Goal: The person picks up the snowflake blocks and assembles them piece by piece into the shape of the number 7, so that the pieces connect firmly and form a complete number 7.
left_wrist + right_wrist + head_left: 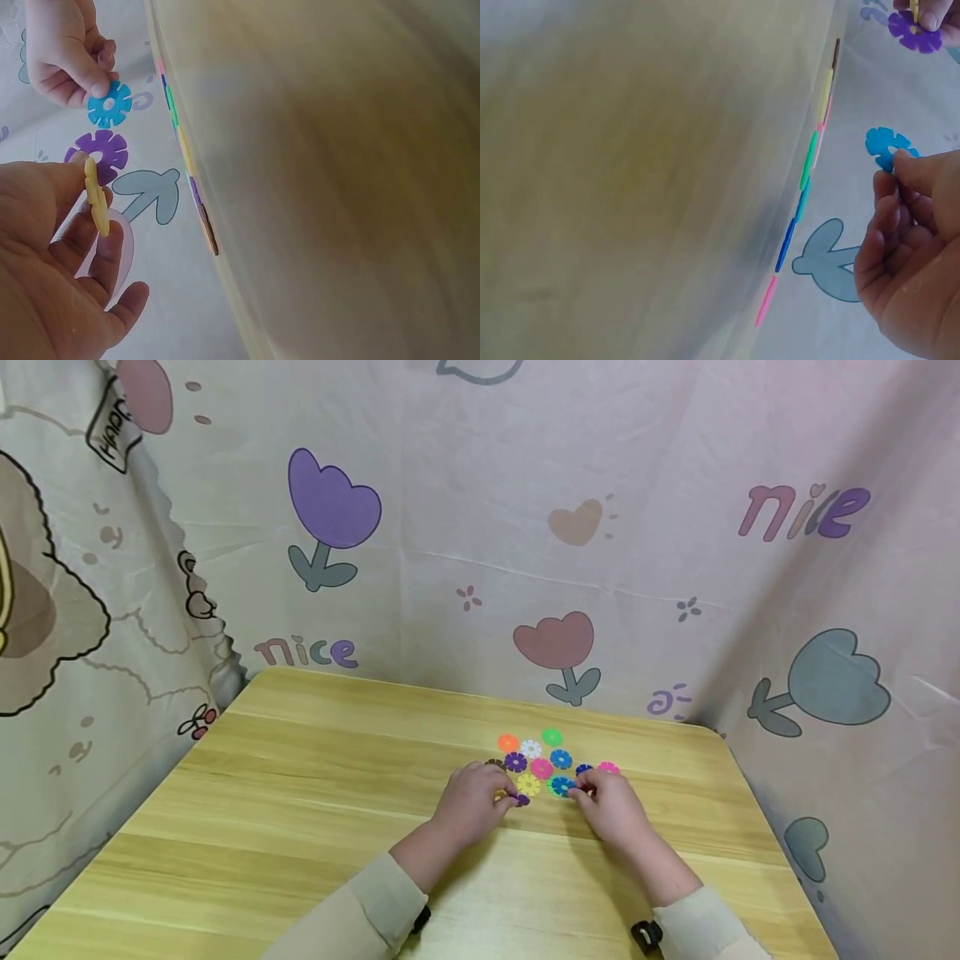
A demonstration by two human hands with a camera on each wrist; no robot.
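Note:
My left hand pinches a yellow notched disc, edge-on in the left wrist view, with a purple notched disc against it. They look slotted together. The purple one also shows at the fingertips in the right wrist view. Across from it, my right hand pinches a blue notched disc between thumb and finger. Both hands are above the table, and their discs are apart. Beyond the fingers lie loose flat discs, among them a yellow one, a pink one and a purple one.
The wooden table extends to both sides of the hands. Farther back lie orange, white and green discs; a pink disc is at the right. A printed curtain hangs behind the table.

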